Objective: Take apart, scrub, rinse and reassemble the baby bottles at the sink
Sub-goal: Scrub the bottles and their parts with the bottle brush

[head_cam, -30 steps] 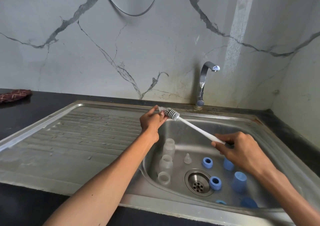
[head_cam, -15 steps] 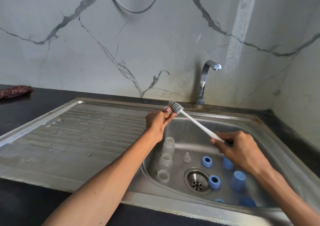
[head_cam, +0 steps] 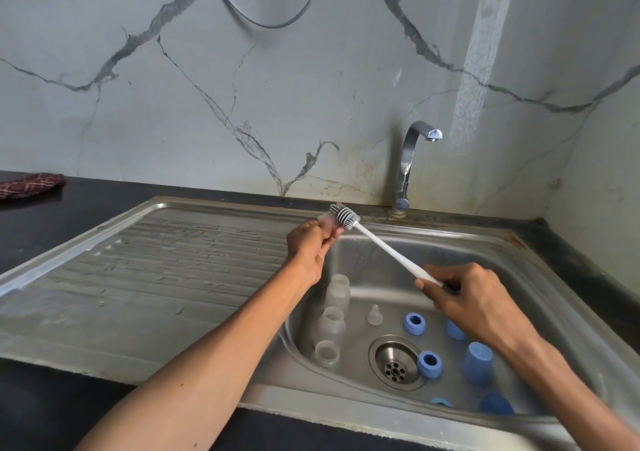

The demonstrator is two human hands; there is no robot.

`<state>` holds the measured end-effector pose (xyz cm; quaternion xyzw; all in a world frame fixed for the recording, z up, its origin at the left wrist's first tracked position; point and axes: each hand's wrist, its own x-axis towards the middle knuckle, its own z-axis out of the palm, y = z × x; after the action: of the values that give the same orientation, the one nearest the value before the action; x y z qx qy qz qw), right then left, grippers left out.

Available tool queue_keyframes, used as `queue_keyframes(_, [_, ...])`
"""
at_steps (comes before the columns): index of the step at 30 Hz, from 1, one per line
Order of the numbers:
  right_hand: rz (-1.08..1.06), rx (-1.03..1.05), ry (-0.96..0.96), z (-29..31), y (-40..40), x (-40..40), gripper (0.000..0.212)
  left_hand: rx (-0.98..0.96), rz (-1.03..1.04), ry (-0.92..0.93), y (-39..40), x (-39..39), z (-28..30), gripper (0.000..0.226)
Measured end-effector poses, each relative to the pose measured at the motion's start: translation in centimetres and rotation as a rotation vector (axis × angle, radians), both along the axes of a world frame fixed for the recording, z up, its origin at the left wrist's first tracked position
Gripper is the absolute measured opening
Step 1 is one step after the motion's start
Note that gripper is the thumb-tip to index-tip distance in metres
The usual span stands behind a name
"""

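Progress: disassembly looks done, since bottles, rings, caps and a teat lie loose in the stainless steel sink (head_cam: 346, 412); scrubbing appears under way; rinsing and reassembly are judged still ahead, and the chrome tap (head_cam: 410, 159) shows no running water.
Left hand (head_cam: 313, 246): fingers curled, pinching a small clear soft piece (head_cam: 326, 221), probably a teat, though blur makes that uncertain; it is held above the basin's back left corner.
Brush: the white long-handled bottle brush (head_cam: 388, 248) has its ribbed head touching that piece.
Clear plastic bottle bodies (head_cam: 332, 324): three in a row on the basin floor, below the left hand, apart from both hands.
Loose clear teat (head_cam: 374, 315): upright near the drain.
Blue screw rings (head_cam: 414, 323): beside the drain.
Right hand (head_cam: 474, 303): clenched round the brush handle's end, over the blue caps (head_cam: 478, 362).
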<state>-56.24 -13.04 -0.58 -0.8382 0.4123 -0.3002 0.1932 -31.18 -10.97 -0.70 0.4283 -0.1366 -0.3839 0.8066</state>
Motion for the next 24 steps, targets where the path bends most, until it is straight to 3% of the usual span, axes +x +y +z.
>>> queue_keyframes(4, [-0.057, 0.003, -0.012, 0.2, -0.2, -0.5, 0.037, -0.031, -0.098, -0.114, -0.3, -2.3, -0.1, 0.019])
queue_keyframes(10, [-0.077, 0.011, -0.028, 0.4, -0.3, -0.4, 0.037, -0.027, -0.094, -0.144, -0.5, -2.9, 0.2, 0.017])
queue_keyframes(18, [-0.023, 0.028, 0.039, 0.4, 0.1, -0.5, 0.035, -0.072, 0.05, 0.079, -0.1, -0.1, 0.4, 0.02])
queue_keyframes(24, [-0.091, 0.03, 0.013, 0.8, -0.2, -0.8, 0.036, -0.008, -0.09, -0.188, -0.6, -3.3, 0.0, 0.022])
